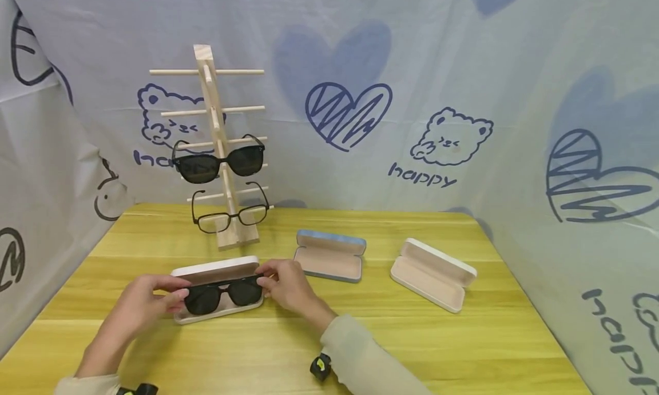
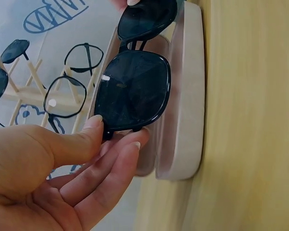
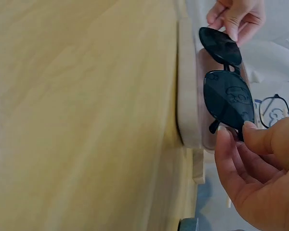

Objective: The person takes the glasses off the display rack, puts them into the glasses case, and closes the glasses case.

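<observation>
A pair of black sunglasses (image 1: 223, 296) spans the open white glasses case (image 1: 218, 316) at the front left of the table, lenses facing me. The left hand (image 1: 146, 300) pinches one outer corner of the frame between thumb and fingers. At the opposite corner, the right hand (image 1: 288, 283) grips the frame the same way. In the left wrist view the dark lenses (image 2: 135, 89) overlap the case's pinkish lining, and the thumb presses on the hinge end. The right wrist view shows the sunglasses (image 3: 229, 98) in front of the raised lid, with both hands at their ends.
Behind the case stands a wooden display rack (image 1: 218, 132) with pegs, holding other sunglasses (image 1: 244, 162) and clear-lensed glasses (image 1: 252, 215). An open blue case (image 1: 329, 262) and another open white case (image 1: 429, 280) lie to the right on the wood-grain table (image 1: 401, 338). A printed curtain (image 1: 504, 40) encloses the back and sides.
</observation>
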Demonstrator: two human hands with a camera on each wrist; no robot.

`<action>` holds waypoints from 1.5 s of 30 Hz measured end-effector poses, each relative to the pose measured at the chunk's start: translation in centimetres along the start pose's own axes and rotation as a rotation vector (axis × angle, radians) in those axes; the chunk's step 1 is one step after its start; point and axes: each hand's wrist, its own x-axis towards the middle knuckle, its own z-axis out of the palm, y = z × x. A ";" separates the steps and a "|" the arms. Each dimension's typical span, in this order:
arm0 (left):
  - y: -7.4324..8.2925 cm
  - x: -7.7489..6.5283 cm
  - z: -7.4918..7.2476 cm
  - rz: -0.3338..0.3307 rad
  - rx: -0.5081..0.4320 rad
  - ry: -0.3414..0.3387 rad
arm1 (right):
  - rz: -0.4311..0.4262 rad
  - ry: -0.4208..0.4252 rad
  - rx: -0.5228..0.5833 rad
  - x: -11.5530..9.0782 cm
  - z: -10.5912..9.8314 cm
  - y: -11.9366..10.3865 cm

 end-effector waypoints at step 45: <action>-1.8 0.7 0.5 -0.127 0.021 0.040 | -0.043 0.135 -0.163 0.7 2.2 1.1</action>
